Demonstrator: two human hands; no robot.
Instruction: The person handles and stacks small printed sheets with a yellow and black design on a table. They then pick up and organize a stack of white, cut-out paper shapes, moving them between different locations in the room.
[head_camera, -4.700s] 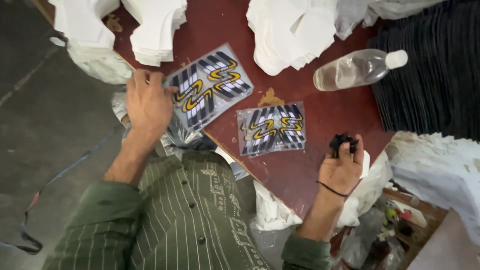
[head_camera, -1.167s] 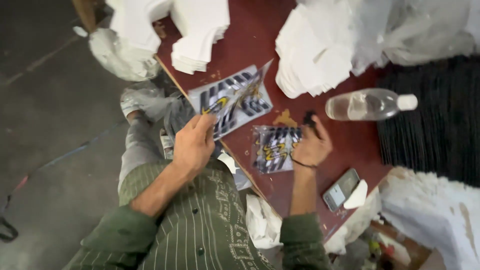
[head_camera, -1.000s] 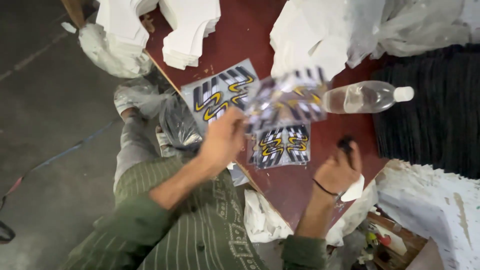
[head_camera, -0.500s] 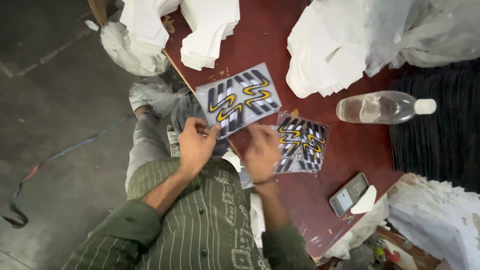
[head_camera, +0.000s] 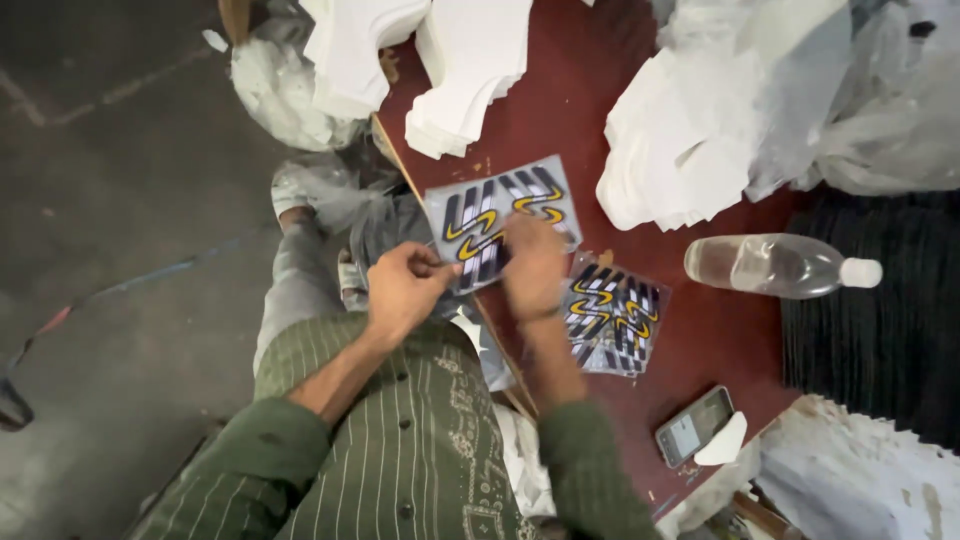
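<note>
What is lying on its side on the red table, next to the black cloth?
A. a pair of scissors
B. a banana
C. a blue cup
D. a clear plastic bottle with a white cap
D: a clear plastic bottle with a white cap lies on its side on the red table, its cap end at the edge of the black cloth.
</note>
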